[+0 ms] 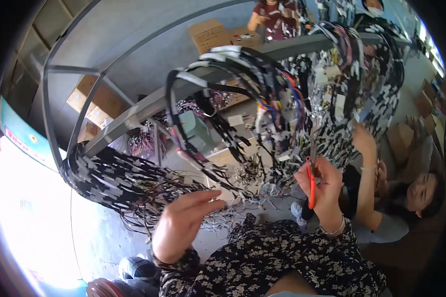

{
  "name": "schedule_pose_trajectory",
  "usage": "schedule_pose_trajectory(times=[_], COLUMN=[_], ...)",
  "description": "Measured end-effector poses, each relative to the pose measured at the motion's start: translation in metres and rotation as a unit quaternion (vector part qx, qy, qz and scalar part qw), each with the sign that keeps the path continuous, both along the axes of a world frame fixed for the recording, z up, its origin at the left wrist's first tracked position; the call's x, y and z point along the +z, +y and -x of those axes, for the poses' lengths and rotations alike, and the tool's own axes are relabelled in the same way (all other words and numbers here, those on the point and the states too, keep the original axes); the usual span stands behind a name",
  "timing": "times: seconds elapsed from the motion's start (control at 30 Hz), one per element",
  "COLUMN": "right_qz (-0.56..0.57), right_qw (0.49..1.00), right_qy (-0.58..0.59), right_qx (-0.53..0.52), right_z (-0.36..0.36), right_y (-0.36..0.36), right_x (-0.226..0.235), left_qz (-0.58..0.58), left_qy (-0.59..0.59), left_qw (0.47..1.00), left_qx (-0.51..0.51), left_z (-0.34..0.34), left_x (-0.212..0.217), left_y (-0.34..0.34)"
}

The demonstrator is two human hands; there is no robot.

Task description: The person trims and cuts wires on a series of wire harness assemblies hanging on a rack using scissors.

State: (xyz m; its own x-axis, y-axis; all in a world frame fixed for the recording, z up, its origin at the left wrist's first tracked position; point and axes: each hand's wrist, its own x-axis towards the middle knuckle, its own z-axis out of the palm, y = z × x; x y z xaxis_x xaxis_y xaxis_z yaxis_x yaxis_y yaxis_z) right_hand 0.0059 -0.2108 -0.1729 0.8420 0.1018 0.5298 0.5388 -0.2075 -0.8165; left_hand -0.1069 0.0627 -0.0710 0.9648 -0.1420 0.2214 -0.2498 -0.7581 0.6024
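Note:
Red-handled scissors (310,187) are in my right hand (328,184), their blades pointing up toward the hanging wires. My left hand (179,222) holds nothing that I can see; its fingers stretch to the right, beside the loose lower ends of the wires. In front of both hands, a looped wire harness (171,101) with black and white taping and some coloured wires hangs over a grey metal rail (115,137). A thick bundle of black wires with white tape (111,180) droops from the rail's left end.
More taped harnesses (381,106) crowd the rail's right side. A co-worker (423,195) is close on my right, one arm raised to the wires; two other people stand beyond the rail. Cardboard boxes (209,34) and a grey-green bin (195,131) stand behind it.

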Motion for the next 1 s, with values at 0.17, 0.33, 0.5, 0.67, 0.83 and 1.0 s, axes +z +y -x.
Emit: schedule_pose_trajectory(times=[0.17, 0.33, 0.5, 0.67, 0.83, 1.0], right_qz=[-0.134, -0.178, -0.115, -0.154, -0.185, -0.228], right_qw=[0.988, 0.980, 0.985, 0.976, 0.972, 0.963], right_qy=[0.080, 0.079, 0.116, 0.130, 0.095, 0.066], right_qx=[0.022, 0.038, 0.058, 0.085, 0.109, 0.131], right_z=[-0.002, 0.011, 0.016, 0.009, 0.012, 0.005], right_y=[-0.013, -0.007, -0.012, -0.012, -0.009, 0.010], right_x=[-0.021, -0.046, -0.058, -0.058, -0.058, -0.038], left_qz=[0.176, 0.185, 0.061, 0.249, 0.501, 0.606], left_qy=[-0.191, -0.305, -0.371, -0.354, -0.283, -0.164], left_qw=[0.966, 0.922, 0.904, 0.874, 0.818, 0.777], left_qx=[-0.018, 0.151, 0.202, 0.221, 0.030, 0.054], left_z=[-0.040, -0.131, -0.134, -0.095, -0.075, -0.086], left_x=[-0.030, -0.051, -0.047, -0.022, -0.028, -0.026], left_y=[-0.065, -0.097, -0.089, -0.090, -0.069, -0.073])
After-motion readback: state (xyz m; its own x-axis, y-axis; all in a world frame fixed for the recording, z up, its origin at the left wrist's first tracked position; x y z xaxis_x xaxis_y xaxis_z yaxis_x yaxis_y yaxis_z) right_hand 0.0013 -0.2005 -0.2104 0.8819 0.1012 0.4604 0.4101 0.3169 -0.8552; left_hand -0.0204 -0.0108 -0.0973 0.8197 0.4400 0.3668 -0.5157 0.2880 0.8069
